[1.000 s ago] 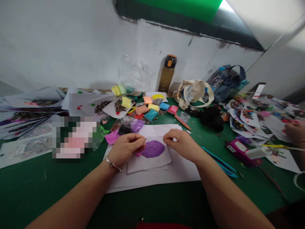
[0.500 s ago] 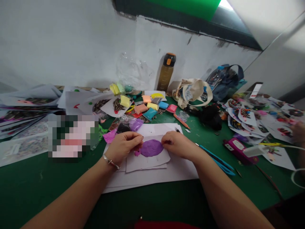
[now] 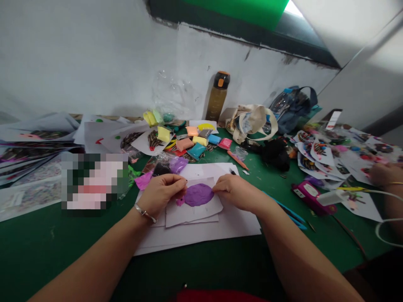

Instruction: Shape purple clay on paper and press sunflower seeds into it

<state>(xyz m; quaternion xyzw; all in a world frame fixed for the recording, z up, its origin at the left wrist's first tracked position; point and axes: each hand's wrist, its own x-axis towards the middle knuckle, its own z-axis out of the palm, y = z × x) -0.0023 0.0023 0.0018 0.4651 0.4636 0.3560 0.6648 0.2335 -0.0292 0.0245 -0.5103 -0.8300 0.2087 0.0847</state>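
Note:
A flat oval of purple modelling clay (image 3: 199, 195) lies on a small white paper sheet (image 3: 192, 217), which rests on larger white sheets (image 3: 236, 228). At the oval's left side, my left hand (image 3: 165, 191) is closed, thumb and forefinger pinched together; what lies between them is hidden. Just below those fingers shows a small magenta piece (image 3: 180, 202), and I cannot tell whether it is held or on the paper. My right hand (image 3: 236, 191) is closed too, its fingertips pinching at the oval's right tip.
Behind the paper lie several coloured clay packets (image 3: 197, 151) and an orange stick (image 3: 237, 160). A brown bottle (image 3: 217, 97) stands by the wall. On the right are blue-handled scissors (image 3: 294, 216), a magenta box (image 3: 310, 197) and another person's hand (image 3: 385, 174).
The right fingers have straightened slightly, still at the oval's right tip. My left hand keeps its pinch. The other person's hand has come further into view at right.

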